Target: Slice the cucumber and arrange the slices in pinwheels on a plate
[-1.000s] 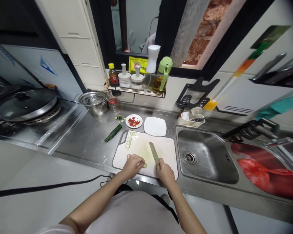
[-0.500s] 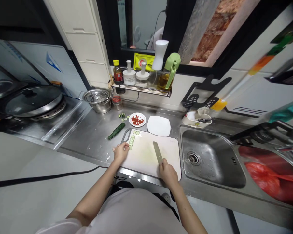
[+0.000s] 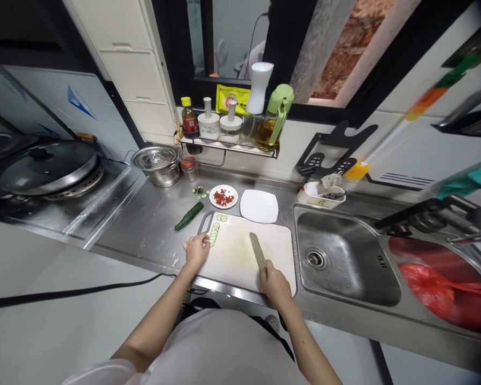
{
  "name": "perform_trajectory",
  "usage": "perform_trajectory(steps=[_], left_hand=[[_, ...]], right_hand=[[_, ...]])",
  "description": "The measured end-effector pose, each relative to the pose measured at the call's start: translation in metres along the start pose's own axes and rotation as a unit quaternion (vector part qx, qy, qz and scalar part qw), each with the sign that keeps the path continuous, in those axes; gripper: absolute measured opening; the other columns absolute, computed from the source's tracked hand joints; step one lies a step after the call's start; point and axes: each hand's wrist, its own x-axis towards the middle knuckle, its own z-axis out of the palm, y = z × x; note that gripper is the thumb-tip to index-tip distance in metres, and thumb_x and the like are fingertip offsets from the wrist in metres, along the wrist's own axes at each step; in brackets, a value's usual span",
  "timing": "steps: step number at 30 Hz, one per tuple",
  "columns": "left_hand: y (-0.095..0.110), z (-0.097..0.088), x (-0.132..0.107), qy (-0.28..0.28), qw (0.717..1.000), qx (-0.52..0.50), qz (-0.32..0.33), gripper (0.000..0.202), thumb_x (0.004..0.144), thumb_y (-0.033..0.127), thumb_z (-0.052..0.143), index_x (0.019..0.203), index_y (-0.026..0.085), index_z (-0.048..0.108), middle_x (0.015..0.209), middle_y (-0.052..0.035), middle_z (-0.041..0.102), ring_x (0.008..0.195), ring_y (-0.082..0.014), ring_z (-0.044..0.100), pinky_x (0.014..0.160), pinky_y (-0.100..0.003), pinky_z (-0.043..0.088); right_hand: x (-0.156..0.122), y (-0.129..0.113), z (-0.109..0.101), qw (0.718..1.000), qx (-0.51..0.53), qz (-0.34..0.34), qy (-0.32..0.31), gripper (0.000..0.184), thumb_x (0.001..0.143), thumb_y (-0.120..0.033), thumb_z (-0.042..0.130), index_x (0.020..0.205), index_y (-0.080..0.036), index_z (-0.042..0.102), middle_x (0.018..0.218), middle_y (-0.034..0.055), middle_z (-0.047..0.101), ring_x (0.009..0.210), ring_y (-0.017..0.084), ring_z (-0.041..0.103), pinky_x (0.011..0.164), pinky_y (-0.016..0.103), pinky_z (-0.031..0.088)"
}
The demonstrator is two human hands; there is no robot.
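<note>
A row of pale green cucumber slices (image 3: 214,233) lies along the left side of the white cutting board (image 3: 228,267). At the row's near end is my left hand (image 3: 196,252), its fingers pinched together at the lowest slice. My right hand (image 3: 276,283) is closed around the handle of a kitchen knife (image 3: 257,249), whose blade points away from me over the middle of the board. A dark green piece of cucumber (image 3: 188,216) rests on the steel counter to the left of the board.
Behind the board stand a plate of chopped red pieces (image 3: 223,198) and a white square plate (image 3: 258,206). Cucumber scraps (image 3: 201,191) lie near a lidded steel pot (image 3: 160,166). A sink (image 3: 348,262) is on the right, a covered pan (image 3: 44,166) far left.
The view has shifted slightly. My left hand stays at the near end of the slice row, and the knife keeps nearly the same place over the board.
</note>
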Motion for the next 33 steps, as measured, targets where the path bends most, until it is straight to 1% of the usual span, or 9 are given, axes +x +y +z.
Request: perform_trajectory(steps=[6,8,10,14,18,21,25,29,33], left_hand=[[0.001,-0.001,0.000,-0.005,1.000,0.014,0.001,0.020,0.085,0.025,0.053,0.096,0.027,0.069,0.105,-0.0043,0.070,0.105,-0.0259,0.056,0.090,-0.040,0.032],[0.007,-0.002,0.004,0.005,1.000,0.014,-0.004,0.021,0.085,0.028,0.053,0.099,0.028,0.069,0.110,-0.0048,0.069,0.108,-0.0275,0.054,0.090,-0.041,0.032],[0.018,-0.002,0.012,0.019,1.000,0.007,-0.008,0.025,0.086,0.031,0.053,0.106,0.029,0.068,0.115,-0.0048,0.067,0.110,-0.0280,0.053,0.090,-0.041,0.032],[0.052,0.002,0.038,0.039,0.999,0.006,-0.004,0.030,0.089,0.034,0.050,0.116,0.032,0.064,0.121,-0.0050,0.063,0.112,-0.0272,0.052,0.092,-0.041,0.033],[0.075,0.011,0.064,0.023,0.998,0.051,-0.002,0.035,0.086,0.036,0.054,0.120,0.031,0.061,0.123,-0.0080,0.060,0.116,-0.0298,0.048,0.095,-0.045,0.031],[0.076,0.018,0.075,0.013,0.996,0.086,0.013,0.034,0.086,0.035,0.054,0.119,0.028,0.062,0.123,-0.0108,0.059,0.118,-0.0314,0.047,0.096,-0.047,0.030],[0.072,0.022,0.081,0.007,0.993,0.113,0.042,0.029,0.087,0.031,0.053,0.113,0.028,0.065,0.123,-0.0109,0.059,0.118,-0.0314,0.046,0.095,-0.047,0.029],[0.073,0.020,0.081,0.006,0.993,0.109,0.055,0.025,0.087,0.025,0.053,0.108,0.027,0.065,0.119,-0.0102,0.061,0.116,-0.0306,0.047,0.094,-0.045,0.029],[0.079,0.015,0.075,-0.002,0.995,0.075,0.066,0.023,0.088,0.019,0.048,0.101,0.025,0.066,0.109,-0.0084,0.068,0.111,-0.0284,0.052,0.093,-0.044,0.030]], right_hand=[[0.001,0.001,0.001,1.000,-0.006,-0.001,0.004,0.028,0.099,-0.027,0.027,0.115,-0.018,0.048,0.096,0.0113,0.070,0.089,0.023,0.066,0.064,0.029,0.032],[0.002,0.001,0.001,1.000,-0.007,-0.002,0.004,0.028,0.099,-0.027,0.027,0.115,-0.018,0.048,0.096,0.0114,0.070,0.090,0.022,0.066,0.064,0.029,0.032],[0.002,0.001,0.001,1.000,-0.006,-0.001,0.005,0.028,0.098,-0.026,0.027,0.114,-0.018,0.049,0.096,0.0116,0.070,0.090,0.023,0.066,0.065,0.029,0.033],[0.002,0.001,0.002,1.000,0.001,-0.005,0.005,0.028,0.097,-0.025,0.029,0.114,-0.017,0.049,0.096,0.0120,0.070,0.090,0.023,0.066,0.065,0.029,0.034],[0.002,0.001,0.003,1.000,0.006,-0.005,0.008,0.029,0.098,-0.025,0.029,0.117,-0.017,0.048,0.096,0.0122,0.070,0.090,0.023,0.066,0.067,0.029,0.036],[0.001,0.002,0.003,1.000,0.009,-0.003,0.007,0.028,0.098,-0.025,0.029,0.118,-0.017,0.048,0.097,0.0124,0.070,0.091,0.022,0.066,0.068,0.029,0.037],[0.001,0.002,0.002,1.000,0.014,0.000,0.000,0.027,0.098,-0.024,0.029,0.117,-0.018,0.048,0.098,0.0126,0.069,0.091,0.022,0.066,0.069,0.029,0.038],[0.002,0.002,0.002,1.000,0.013,-0.003,0.002,0.027,0.097,-0.024,0.029,0.116,-0.018,0.048,0.096,0.0123,0.070,0.090,0.023,0.067,0.068,0.029,0.039],[0.002,0.003,0.002,1.000,0.009,-0.004,0.005,0.027,0.097,-0.024,0.030,0.115,-0.018,0.048,0.097,0.0123,0.070,0.091,0.023,0.067,0.068,0.029,0.038]])
